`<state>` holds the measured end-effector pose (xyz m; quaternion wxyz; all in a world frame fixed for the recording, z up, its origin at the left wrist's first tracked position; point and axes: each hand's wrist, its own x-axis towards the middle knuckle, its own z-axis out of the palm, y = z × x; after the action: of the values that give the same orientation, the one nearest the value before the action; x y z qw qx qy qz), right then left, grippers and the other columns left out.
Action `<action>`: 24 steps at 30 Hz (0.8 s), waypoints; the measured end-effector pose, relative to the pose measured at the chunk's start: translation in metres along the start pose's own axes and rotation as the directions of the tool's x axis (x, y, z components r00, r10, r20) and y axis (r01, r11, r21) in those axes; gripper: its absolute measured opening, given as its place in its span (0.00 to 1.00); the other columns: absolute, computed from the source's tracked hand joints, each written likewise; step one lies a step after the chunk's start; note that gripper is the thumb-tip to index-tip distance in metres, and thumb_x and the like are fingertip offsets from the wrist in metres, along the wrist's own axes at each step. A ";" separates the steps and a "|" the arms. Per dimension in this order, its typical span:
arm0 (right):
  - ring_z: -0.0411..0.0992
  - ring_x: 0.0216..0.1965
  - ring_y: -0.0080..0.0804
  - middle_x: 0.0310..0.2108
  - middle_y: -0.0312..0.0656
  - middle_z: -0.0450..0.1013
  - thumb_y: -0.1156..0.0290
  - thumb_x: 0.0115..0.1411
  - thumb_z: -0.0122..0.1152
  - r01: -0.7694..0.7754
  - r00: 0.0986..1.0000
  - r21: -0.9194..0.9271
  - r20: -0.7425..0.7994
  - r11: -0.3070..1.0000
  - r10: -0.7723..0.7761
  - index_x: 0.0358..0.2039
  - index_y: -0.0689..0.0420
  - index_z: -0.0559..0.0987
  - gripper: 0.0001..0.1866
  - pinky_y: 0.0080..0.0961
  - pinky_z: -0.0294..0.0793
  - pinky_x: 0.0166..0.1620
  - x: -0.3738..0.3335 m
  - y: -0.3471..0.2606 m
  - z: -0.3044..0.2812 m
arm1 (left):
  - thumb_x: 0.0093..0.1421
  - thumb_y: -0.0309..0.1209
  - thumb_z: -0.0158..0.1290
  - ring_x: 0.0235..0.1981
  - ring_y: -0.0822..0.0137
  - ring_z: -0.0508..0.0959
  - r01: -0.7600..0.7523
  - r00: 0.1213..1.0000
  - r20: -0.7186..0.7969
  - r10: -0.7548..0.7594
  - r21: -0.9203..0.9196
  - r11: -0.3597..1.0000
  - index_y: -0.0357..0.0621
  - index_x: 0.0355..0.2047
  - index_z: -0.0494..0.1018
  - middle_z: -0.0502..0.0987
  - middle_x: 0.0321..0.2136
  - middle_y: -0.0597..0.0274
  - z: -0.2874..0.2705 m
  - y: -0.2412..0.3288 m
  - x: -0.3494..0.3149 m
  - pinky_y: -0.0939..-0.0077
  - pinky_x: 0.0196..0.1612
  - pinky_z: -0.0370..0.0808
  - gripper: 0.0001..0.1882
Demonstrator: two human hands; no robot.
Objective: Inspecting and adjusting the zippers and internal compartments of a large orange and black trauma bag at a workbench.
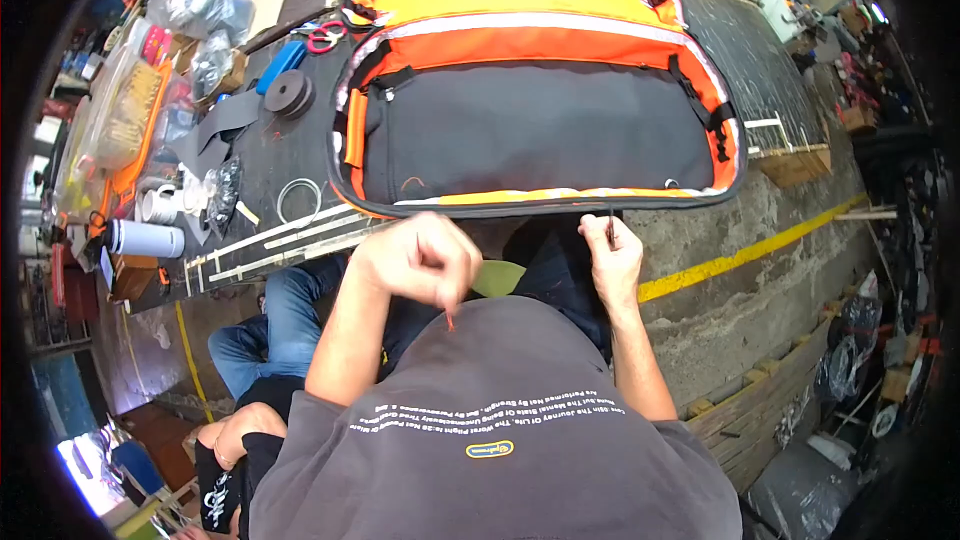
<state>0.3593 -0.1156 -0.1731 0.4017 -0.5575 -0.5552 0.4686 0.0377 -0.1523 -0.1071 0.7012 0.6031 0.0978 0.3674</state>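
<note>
An open black-and-orange bag (540, 130) lies on the dark table, its orange-lined lid folded back away from me. My left hand (425, 258) is closed in a pinch, lifted just off the bag's near left edge and slightly blurred. A short, thin red strand (451, 322) hangs below its fingertips, above my grey shirt. At the bag's near right edge, my right hand (614, 258) is closed too, its thumb and finger around a thin dark piece (611, 229) by the rim. Whether that piece is a zip pull or a cord, I cannot tell.
Left of the bag are a black roll (289, 94), pink-handled scissors (327, 37), a coil of pale wire (299, 200) and a white bottle (147, 239). Clear plastic boxes (128, 105) stand further left. Another person in jeans (270, 330) sits at my left.
</note>
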 end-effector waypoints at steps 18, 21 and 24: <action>0.58 0.21 0.11 0.22 0.21 0.66 0.56 0.80 0.62 0.195 0.823 0.048 -0.552 0.980 -0.137 0.31 0.52 0.81 0.19 0.18 0.53 0.25 0.049 -0.002 -0.139 | 0.50 0.35 0.71 0.37 0.47 0.87 0.656 0.633 -0.699 -0.331 0.712 -0.249 0.48 0.27 0.83 0.85 0.29 0.53 -0.106 -0.012 -0.018 0.51 0.41 0.82 0.09; 0.59 0.21 0.11 0.21 0.22 0.65 0.53 0.79 0.63 0.124 0.818 0.027 -0.569 0.992 -0.086 0.29 0.51 0.78 0.22 0.18 0.55 0.25 0.054 0.014 -0.165 | 0.56 0.35 0.63 0.36 0.43 0.86 0.618 0.744 -0.652 -0.145 0.754 -0.222 0.44 0.29 0.82 0.85 0.29 0.48 -0.099 -0.010 -0.018 0.48 0.41 0.82 0.08; 0.57 0.23 0.14 0.21 0.24 0.62 0.52 0.78 0.65 0.043 0.813 -0.079 -0.576 0.996 -0.080 0.25 0.53 0.73 0.26 0.22 0.57 0.26 0.064 0.029 -0.185 | 0.63 0.35 0.59 0.33 0.39 0.85 0.782 0.549 -0.725 0.416 0.621 0.051 0.39 0.30 0.79 0.82 0.29 0.42 -0.074 0.012 -0.002 0.50 0.38 0.80 0.12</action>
<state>0.5418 -0.0402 -0.1622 0.5487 -0.6675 -0.4389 0.2464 -0.0115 -0.0962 -0.1150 0.0115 0.6339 0.7122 0.3014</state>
